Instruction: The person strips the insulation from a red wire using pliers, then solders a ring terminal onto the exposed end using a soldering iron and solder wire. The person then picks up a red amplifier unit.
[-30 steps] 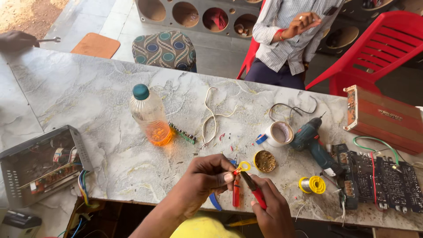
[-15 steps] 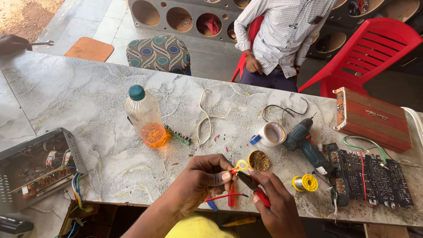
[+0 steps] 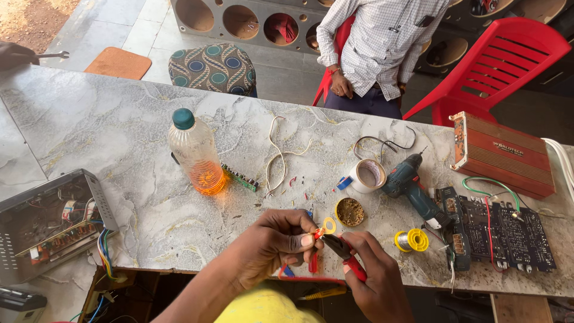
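Since the earlier frames both hands have drawn slightly closer together above the near edge of the marble table (image 3: pixel 89 119). The left hand (image 3: pixel 272 242) pinches a yellow ring terminal (image 3: pixel 329 225) between its fingertips; the right hand (image 3: pixel 373 281) grips red-handled pliers (image 3: pixel 345 251), whose tips meet the terminal. A round tin (image 3: pixel 350 212) lies just beyond.

plastic bottle (image 3: pixel 194 152) | clear, teal cap, orange liquid | upright, table left-centre
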A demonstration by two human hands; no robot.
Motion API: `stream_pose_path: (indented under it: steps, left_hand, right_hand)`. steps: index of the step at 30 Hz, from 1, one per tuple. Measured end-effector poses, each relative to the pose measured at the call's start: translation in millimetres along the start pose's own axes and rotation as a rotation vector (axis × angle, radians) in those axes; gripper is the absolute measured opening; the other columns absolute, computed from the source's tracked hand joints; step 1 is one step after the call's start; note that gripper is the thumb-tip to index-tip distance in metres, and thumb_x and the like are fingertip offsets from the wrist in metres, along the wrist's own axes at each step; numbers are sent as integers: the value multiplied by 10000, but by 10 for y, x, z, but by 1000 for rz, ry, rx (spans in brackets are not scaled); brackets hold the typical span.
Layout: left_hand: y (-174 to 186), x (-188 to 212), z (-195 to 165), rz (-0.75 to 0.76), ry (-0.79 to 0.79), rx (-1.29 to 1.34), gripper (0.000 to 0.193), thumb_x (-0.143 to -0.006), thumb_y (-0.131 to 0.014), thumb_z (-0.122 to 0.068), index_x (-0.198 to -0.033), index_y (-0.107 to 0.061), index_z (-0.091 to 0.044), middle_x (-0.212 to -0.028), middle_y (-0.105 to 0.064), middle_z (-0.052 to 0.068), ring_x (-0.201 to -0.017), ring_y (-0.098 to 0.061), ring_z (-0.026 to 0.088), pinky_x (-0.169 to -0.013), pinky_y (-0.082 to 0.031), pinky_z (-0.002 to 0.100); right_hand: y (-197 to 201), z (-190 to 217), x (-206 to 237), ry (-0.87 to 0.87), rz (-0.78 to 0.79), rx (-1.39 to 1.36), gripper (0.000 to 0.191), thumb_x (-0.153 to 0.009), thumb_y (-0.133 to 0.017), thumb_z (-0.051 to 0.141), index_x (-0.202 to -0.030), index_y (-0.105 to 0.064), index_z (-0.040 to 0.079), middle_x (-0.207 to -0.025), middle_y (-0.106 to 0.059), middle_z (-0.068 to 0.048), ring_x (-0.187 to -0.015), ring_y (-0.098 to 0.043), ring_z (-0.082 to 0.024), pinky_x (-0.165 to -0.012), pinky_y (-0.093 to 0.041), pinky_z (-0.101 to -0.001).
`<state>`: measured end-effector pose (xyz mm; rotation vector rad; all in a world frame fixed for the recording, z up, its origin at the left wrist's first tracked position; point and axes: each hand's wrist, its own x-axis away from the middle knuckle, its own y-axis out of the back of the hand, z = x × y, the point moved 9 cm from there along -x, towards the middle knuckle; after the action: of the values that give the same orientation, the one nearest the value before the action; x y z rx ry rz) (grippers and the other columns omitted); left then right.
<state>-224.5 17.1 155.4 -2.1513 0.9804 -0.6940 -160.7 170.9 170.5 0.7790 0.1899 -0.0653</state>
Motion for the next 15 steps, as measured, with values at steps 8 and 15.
stream_pose_path:
  steps: [8,15]
  left_hand:
    - [-66,27,-210,1,23,-593,148,-884,-718,-93,-1013,-759,-32,-767,-724,8,-668,-602,60,-589,-462,232]
    - [150,10,-251,-123,-33,-487,108,-905,-717,-89,-933,-749,10,-715,-699,26,-627,-558,91,-563,-410,264]
  right_hand:
    - [21,30,99,34,-111,62,414,-725,-649,-10,-1129,-613,70,-1005,-654,-139,-891,-723,-337,-744,-575,-376]
    - [-176,-216,265,-176,-161,-316,557,-703,-668,-77,-1247,-631,37,-948,-663,-114,-888,-656,-215,-840,-525,-322]
